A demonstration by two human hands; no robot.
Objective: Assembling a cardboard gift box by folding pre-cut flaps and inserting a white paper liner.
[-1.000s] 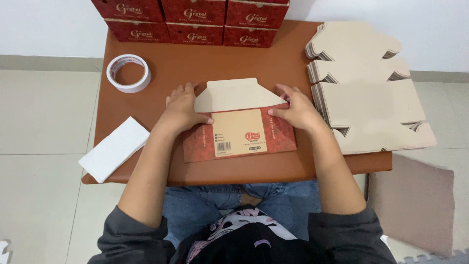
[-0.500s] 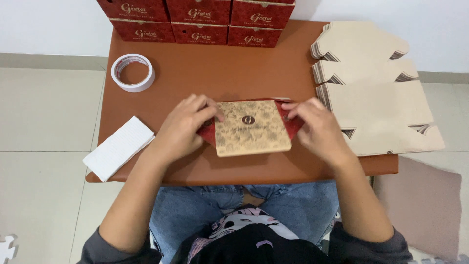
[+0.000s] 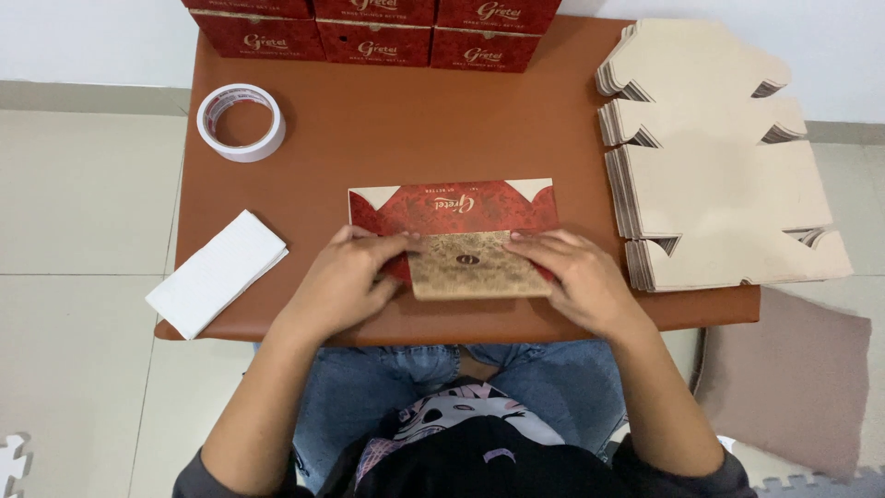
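Note:
A flat red-and-gold cardboard box blank (image 3: 456, 210) lies near the front of the brown table (image 3: 415, 129). Its gold panel (image 3: 477, 266) is folded toward me over the red part. My left hand (image 3: 346, 281) presses on the left side of the blank, fingertips on the gold panel's left edge. On the right side my right hand (image 3: 581, 281) presses the same way, fingers on the panel's right edge. Both hands lie flat on the cardboard.
A thick stack of plain brown box blanks (image 3: 714, 157) fills the table's right side. Finished red boxes (image 3: 373, 28) line the back edge. A roll of tape (image 3: 241, 122) sits at the back left, a white folded sheet (image 3: 217, 272) at the front left corner.
The blank has been turned over and refolded: first its pale inner flap pointed away, then the gold panel faced up, now the red panel lies flat behind it. Both hands moved nearer me.

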